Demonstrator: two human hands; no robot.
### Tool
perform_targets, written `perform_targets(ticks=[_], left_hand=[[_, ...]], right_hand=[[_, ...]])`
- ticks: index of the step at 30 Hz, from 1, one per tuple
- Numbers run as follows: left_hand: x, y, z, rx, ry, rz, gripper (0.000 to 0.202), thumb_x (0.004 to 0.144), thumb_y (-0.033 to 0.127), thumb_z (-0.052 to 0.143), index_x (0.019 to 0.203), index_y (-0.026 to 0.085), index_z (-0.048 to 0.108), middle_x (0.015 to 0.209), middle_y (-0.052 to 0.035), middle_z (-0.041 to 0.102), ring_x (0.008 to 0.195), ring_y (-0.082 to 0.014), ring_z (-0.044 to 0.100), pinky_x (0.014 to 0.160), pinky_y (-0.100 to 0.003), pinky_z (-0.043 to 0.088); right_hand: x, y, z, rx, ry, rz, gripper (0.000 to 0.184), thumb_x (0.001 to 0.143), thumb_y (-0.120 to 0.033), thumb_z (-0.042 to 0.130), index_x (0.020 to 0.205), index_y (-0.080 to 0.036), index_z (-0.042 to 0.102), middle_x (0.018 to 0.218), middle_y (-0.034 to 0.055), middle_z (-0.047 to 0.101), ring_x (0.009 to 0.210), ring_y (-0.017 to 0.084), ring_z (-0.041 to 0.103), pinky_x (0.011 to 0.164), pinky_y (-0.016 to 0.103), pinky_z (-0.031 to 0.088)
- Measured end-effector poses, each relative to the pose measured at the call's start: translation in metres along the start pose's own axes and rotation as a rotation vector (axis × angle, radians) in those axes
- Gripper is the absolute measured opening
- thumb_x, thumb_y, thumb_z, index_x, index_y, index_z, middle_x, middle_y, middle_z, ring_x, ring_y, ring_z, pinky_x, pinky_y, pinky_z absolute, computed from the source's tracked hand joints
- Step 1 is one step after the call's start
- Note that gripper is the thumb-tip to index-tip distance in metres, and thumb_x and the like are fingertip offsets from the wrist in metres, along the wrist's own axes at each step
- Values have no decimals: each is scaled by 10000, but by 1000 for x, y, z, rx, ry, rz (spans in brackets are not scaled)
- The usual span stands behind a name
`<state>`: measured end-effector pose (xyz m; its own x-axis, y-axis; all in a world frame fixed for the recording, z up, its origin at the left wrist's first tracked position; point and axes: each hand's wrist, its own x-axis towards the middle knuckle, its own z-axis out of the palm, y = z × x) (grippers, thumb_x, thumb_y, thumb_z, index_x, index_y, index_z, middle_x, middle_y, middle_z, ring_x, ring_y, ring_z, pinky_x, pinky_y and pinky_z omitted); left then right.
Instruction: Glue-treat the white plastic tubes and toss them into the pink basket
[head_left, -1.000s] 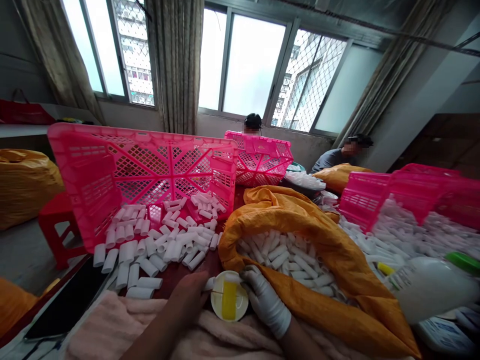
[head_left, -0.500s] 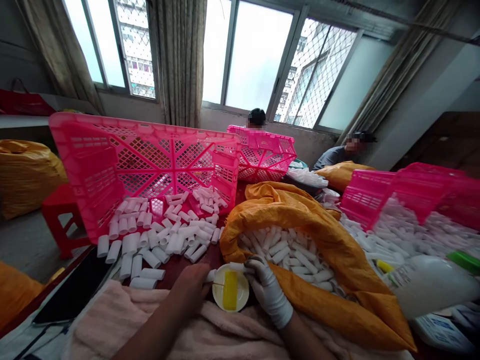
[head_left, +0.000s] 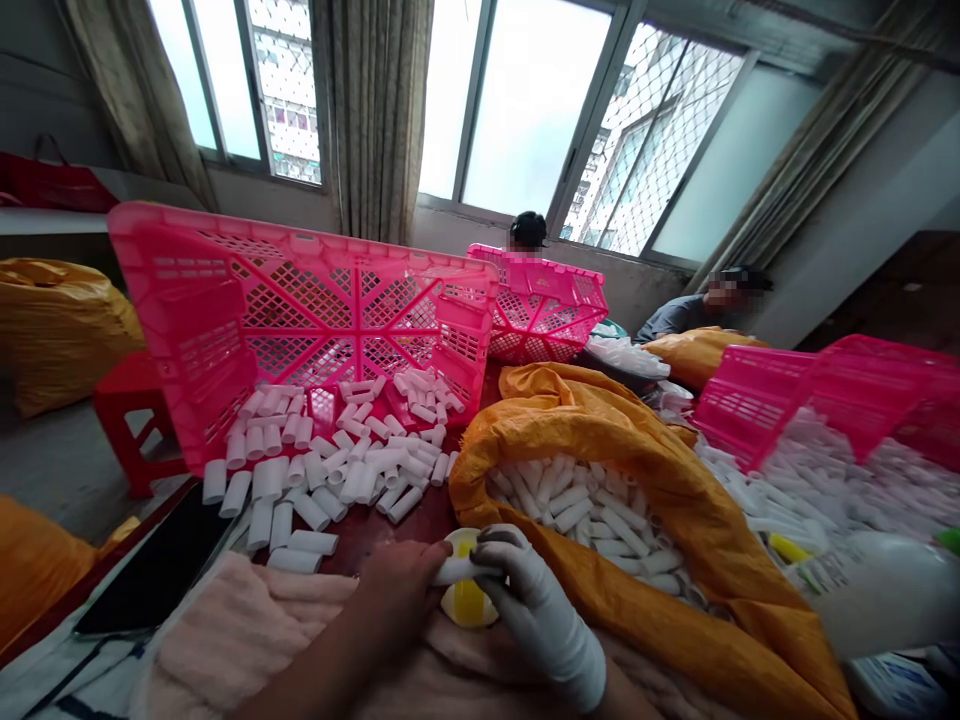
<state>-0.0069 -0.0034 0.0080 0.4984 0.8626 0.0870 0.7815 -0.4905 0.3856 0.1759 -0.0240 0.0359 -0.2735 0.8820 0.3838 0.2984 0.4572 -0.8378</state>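
Note:
Over a small round dish (head_left: 480,616) with a yellow block (head_left: 470,603) in it, a short white plastic tube (head_left: 454,571) lies crosswise between my hands. My bare left hand (head_left: 401,585) is closed at the tube's left end; its fingertips are partly hidden. On the right end, the gloved fingers of my right hand (head_left: 536,605) are closed, with dark smudges at their tips. An orange woven sack (head_left: 622,410) full of white tubes (head_left: 577,505) stands open just beyond my right hand. Loose white tubes (head_left: 360,475) lie piled ahead of my left hand.
A pink crate (head_left: 360,330) lies on its side behind the pile. A dark phone-like slab (head_left: 154,560) rests at the left. A pink cloth (head_left: 240,640) covers the near edge. At right is a whitish bottle (head_left: 877,590). Two people sit beyond.
My hands have come closer together over the dish. The white piece in my left hand and the tube in my right now meet in one line. The view has shifted slightly.

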Motion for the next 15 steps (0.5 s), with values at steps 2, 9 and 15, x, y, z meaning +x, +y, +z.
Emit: perform_targets(ticks=[2, 9, 15], left_hand=[[0, 7, 0, 65, -15, -1, 275, 784, 294, 440, 1018, 199, 550, 837, -73, 640, 780, -205, 584, 704, -301, 417], [-8, 34, -16, -110, -172, -89, 203, 741, 357, 486, 785, 194, 600, 761, -38, 647, 706, -191, 591, 618, -259, 410], [-29, 60, -45, -666, -614, 51, 277, 746, 435, 493, 916, 244, 601, 858, 37, 650, 760, -133, 584, 616, -183, 422]], right_hand=[[3, -2, 2, -50, -20, 77, 212, 816, -272, 493, 1011, -198, 535, 931, 52, 565, 867, 169, 544, 790, 287, 449], [-5, -2, 21, -148, 58, 217, 352, 869, -398, 349, 623, -183, 481, 559, -8, 468, 511, 106, 444, 477, 215, 385], [-62, -18, -2, -231, 20, 251, 224, 802, -387, 462, 684, -255, 601, 600, 12, 588, 556, 171, 562, 519, 267, 462]])
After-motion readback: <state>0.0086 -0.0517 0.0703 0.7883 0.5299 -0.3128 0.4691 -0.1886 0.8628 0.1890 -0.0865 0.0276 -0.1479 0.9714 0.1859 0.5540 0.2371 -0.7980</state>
